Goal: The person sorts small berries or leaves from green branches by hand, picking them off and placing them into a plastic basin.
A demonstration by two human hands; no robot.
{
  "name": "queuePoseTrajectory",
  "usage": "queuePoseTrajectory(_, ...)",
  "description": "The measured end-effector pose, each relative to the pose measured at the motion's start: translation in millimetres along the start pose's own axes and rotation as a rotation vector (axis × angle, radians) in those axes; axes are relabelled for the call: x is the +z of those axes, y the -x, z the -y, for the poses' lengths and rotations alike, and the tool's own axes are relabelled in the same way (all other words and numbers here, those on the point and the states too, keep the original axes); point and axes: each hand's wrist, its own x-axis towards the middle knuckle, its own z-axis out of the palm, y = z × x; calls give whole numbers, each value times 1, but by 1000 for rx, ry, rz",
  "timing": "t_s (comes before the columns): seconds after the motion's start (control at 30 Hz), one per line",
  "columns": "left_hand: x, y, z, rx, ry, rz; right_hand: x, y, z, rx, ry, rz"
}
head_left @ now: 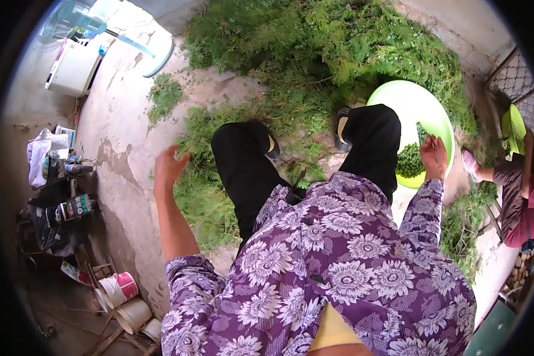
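My left hand [171, 166] is out to the left of my knee, above loose green sprigs [199, 196] on the floor. Its fingers are apart, with nothing visible between them. Over the light green basin [439, 113], beside my right knee, is my right hand [435, 155]. Its fingers are curled together, and what they may hold is hidden. A heap of small round green seed cones or berries [408, 163] lies in the basin, just left of that hand. In front of my feet spreads a big pile of feathery green branches [291, 53].
Another person [519, 190] sits at the right, near a bright green object [513, 127]. A fan [154, 56] stands back left by a white tub [74, 68]. Buckets [117, 289], a black bag [56, 219] and clutter line the left wall.
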Motion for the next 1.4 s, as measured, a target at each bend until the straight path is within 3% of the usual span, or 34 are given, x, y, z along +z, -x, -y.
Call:
queuePoseTrajectory(0.17, 4, -55, -91, 294, 102, -61, 113, -8, -48, 55, 215, 92)
queuePoseTrajectory(0.23, 9, -72, -127, 336, 131, -61, 150, -18, -77, 118, 323, 232)
queuePoseTrajectory(0.37, 30, -104, -176, 517, 216, 95, 202, -40, -157, 124, 737, 403)
queuePoseTrajectory(0.43, 41, -118, -191, 572, 202, 144, 209, -46, -208, 86, 1054, 345)
queuePoseTrajectory(0.57, 59, -145, -213, 574, 210, 307, 155, -87, -303, 252, 1375, 390)
queuePoseTrajectory(0.67, 82, -164, -217, 572, 229, 345, 77, -129, -364, 199, 1650, 467)
queuePoseTrajectory(0.73, 96, -174, -216, 588, 230, 356, 15, -163, -398, -291, 2351, 1047)
queuePoseTrajectory(0.77, 99, -178, -216, 538, 104, 429, 27, -153, -393, -267, 2357, 1040)
queuePoseTrajectory(0.83, 98, -182, -213, 477, -18, 524, 55, -130, -381, 126, 2175, 691)
queuePoseTrajectory(0.87, 94, -185, -211, 496, 113, 451, 63, -134, -382, 333, 2248, 670)
queuePoseTrajectory(0.9, 90, -188, -209, 514, 240, 370, 68, -135, -384, 349, 2246, 673)
queuePoseTrajectory(0.97, 89, -194, -209, 510, 216, 318, 68, -138, -391, 346, 2011, 488)
queuePoseTrajectory(1.0, 89, -195, -208, 512, 199, 255, 57, -153, -405, 338, 2209, 567)
queuePoseTrajectory(1.03, 89, -196, -207, 508, 196, 264, 59, -155, -410, 351, 2207, 570)
queuePoseTrajectory(1.1, 90, -196, -207, 481, 134, 345, 66, -160, -420, 176, 2371, 613)
queuePoseTrajectory(1.17, 91, -197, -209, 484, 159, 348, 67, -173, -432, 266, 2442, 596)
queuePoseTrajectory(1.23, 92, -196, -212, 485, 185, 347, 68, -184, -439, 609, 2443, 657)
queuePoseTrajectory(1.37, 93, -201, -216, 503, 188, 302, 74, -175, -428, 430, 2337, 803)
queuePoseTrajectory(1.4, 93, -200, -217, 493, 191, 293, 75, -175, -419, 167, 2322, 1060)
